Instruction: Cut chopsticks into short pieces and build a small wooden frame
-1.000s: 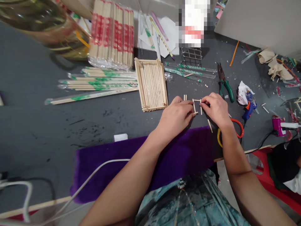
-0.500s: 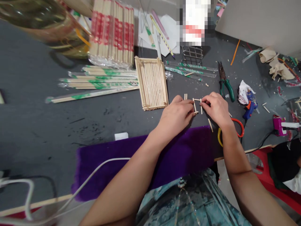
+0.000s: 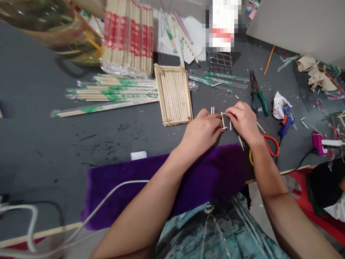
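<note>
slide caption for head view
Left hand and right hand handle short pale wooden sticks beside a pale rectangular wooden tray.

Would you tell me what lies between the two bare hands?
In the head view, short, pale wooden sticks lie between the left hand and right hand.

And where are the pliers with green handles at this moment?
In the head view, the pliers lie right of centre on the grey table, just beyond the right hand and left of the blue glue gun.
</note>
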{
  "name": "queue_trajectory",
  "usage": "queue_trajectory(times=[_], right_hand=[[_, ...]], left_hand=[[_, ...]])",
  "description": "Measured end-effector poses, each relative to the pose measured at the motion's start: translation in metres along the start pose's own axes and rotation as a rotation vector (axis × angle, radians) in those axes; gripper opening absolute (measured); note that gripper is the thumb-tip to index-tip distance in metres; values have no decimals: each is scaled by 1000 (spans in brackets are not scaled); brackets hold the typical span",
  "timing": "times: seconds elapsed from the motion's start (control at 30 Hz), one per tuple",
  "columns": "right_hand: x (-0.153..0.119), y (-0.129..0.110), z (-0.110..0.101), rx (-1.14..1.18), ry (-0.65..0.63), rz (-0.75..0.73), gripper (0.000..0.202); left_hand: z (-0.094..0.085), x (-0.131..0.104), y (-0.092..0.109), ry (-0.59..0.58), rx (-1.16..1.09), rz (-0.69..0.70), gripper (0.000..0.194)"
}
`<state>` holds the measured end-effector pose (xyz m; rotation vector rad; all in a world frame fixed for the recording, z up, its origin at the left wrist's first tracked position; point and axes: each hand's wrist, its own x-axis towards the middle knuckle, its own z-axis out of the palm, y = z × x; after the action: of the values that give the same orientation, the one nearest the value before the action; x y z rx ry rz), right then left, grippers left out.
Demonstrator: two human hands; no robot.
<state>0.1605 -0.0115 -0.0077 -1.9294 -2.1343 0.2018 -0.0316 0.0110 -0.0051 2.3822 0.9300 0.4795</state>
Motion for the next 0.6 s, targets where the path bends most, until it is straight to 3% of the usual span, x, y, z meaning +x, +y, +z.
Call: queue_trajectory(times=[0.6], right_hand=[[4, -3, 2, -34, -18, 10, 26]], left_hand=[[-1, 1, 0, -7, -17, -11, 19]])
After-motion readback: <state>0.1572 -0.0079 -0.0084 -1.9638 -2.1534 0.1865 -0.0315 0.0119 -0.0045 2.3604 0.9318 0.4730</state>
